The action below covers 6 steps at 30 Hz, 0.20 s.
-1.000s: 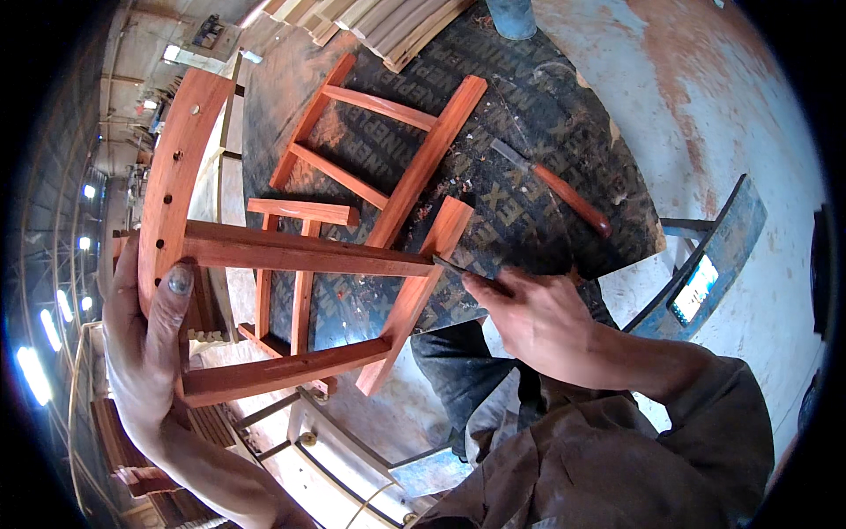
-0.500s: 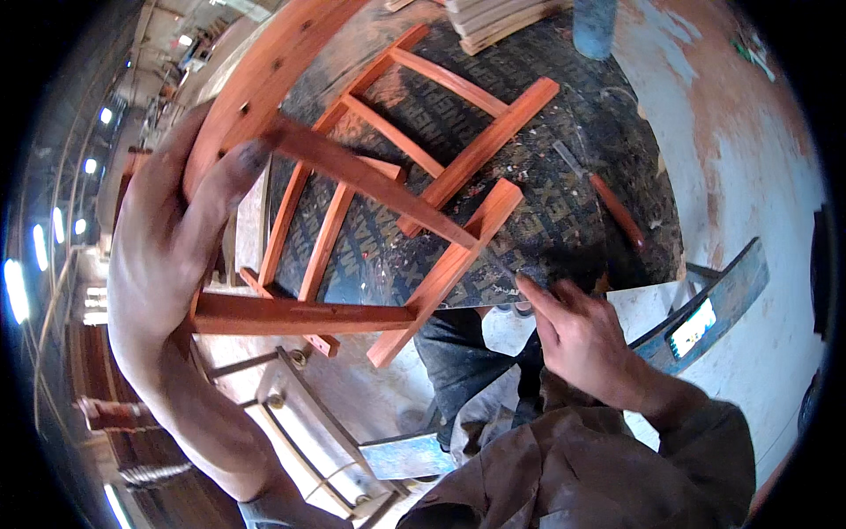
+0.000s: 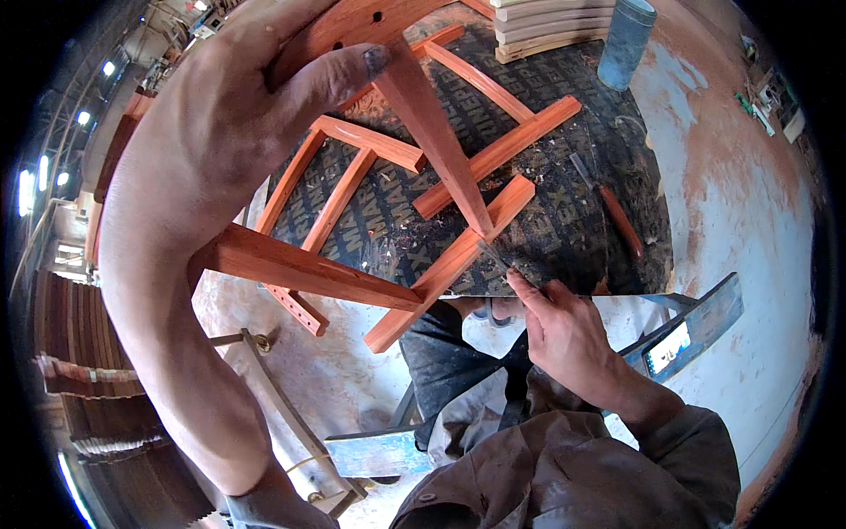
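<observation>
My left hand (image 3: 256,106) is wrapped round the dark-red curved top piece of a wooden frame (image 3: 449,273), thumb along its face. Two slats run from that piece down to a straight rail nearest me. In my right hand (image 3: 568,344) is a thin-bladed metal tool (image 3: 495,257), index finger stretched along it; its handle is hidden in the fist. The blade's tip touches or nearly touches the joint of the right slat and the rail. Beneath lie more red wooden frames (image 3: 498,159) on a black printed board (image 3: 564,220).
A chisel with a wooden handle (image 3: 621,222) lies on the board's right side, among wood chips. Behind stand a stack of pale curved slats (image 3: 553,25) and a blue-grey cylinder (image 3: 627,44). A phone (image 3: 667,348) rests on a bench plank at right. Stacked brown boards (image 3: 79,335) stand left.
The held frame has tilted and shifted in my view, its right slat now steeper. My left hand appears further right and higher. The tool's tip stays by the same joint.
</observation>
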### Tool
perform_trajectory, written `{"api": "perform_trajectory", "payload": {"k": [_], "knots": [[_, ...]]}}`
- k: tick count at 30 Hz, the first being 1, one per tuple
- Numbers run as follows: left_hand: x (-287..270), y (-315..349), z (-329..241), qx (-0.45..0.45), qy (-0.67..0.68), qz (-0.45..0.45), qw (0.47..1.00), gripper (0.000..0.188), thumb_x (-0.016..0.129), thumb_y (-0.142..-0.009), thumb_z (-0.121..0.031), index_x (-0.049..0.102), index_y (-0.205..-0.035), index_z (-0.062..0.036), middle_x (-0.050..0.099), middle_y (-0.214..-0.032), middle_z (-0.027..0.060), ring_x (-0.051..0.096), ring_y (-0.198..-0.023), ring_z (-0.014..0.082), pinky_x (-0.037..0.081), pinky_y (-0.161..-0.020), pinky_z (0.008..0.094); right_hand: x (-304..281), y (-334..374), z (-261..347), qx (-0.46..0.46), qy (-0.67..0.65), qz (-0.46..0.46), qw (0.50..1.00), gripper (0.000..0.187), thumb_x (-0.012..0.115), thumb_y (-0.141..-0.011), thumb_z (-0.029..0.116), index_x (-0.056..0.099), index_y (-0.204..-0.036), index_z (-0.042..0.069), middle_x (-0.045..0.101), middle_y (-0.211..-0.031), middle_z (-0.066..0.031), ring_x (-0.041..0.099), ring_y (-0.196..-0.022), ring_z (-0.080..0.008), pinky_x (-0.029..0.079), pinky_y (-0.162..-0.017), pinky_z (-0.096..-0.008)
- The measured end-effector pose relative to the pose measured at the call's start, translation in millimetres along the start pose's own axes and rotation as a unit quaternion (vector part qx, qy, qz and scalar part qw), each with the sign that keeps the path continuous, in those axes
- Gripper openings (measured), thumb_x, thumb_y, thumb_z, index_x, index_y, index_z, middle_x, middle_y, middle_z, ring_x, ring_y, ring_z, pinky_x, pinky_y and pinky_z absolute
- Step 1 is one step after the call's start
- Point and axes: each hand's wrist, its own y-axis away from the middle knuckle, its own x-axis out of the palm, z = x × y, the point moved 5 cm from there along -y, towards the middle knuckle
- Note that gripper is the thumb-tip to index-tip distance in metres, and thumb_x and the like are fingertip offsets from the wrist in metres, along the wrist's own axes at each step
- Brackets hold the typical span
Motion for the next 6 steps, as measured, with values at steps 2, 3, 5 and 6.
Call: {"api": "perform_trajectory", "payload": {"k": [2,3,5,6], "knots": [[-11,6,7,-0.019,0.068,0.041,0.997,0.074,0.068,-0.1,-0.041,0.045,-0.15,0.0079,0.068,-0.129,0.0247,0.068,-0.116,0.0273,0.052,-0.101,0.0368,1,-1,6,-0.023,0.007,-0.011,1.0,0.054,0.064,-0.089,-0.004,0.06,-0.142,0.003,0.062,-0.088,-0.021,0.068,-0.073,-0.0388,0.056,-0.064,-0.0481],[-12,12,16,-0.007,0.06,0.062,0.996,0.075,0.068,-0.099,-0.042,0.045,-0.15,0.0088,0.068,-0.127,0.0254,0.069,-0.115,0.0264,0.053,-0.1,0.0354,1,-1,10,-0.036,0.01,-0.016,0.999,0.054,0.064,-0.089,-0.004,0.06,-0.142,0.003,0.061,-0.087,-0.0208,0.068,-0.072,-0.039,0.056,-0.064,-0.0484],[-17,6,41,-0.049,0.126,0.168,0.976,0.076,0.068,-0.099,-0.043,0.046,-0.15,0.0088,0.069,-0.125,0.0259,0.07,-0.113,0.0247,0.054,-0.099,0.0331,6,-4,8,-0.039,-0.003,-0.008,0.999,0.053,0.063,-0.089,-0.003,0.06,-0.142,0.004,0.061,-0.087,-0.0205,0.067,-0.072,-0.0392,0.055,-0.063,-0.0481],[-39,59,32,-0.061,0.128,0.166,0.976,0.076,0.068,-0.099,-0.043,0.046,-0.15,0.0088,0.069,-0.125,0.0259,0.07,-0.113,0.0247,0.054,-0.099,0.0331,10,-4,8,-0.044,-0.011,-0.002,0.999,0.053,0.063,-0.09,-0.003,0.06,-0.142,0.004,0.061,-0.087,-0.0204,0.067,-0.072,-0.0393,0.055,-0.063,-0.0479]]}}
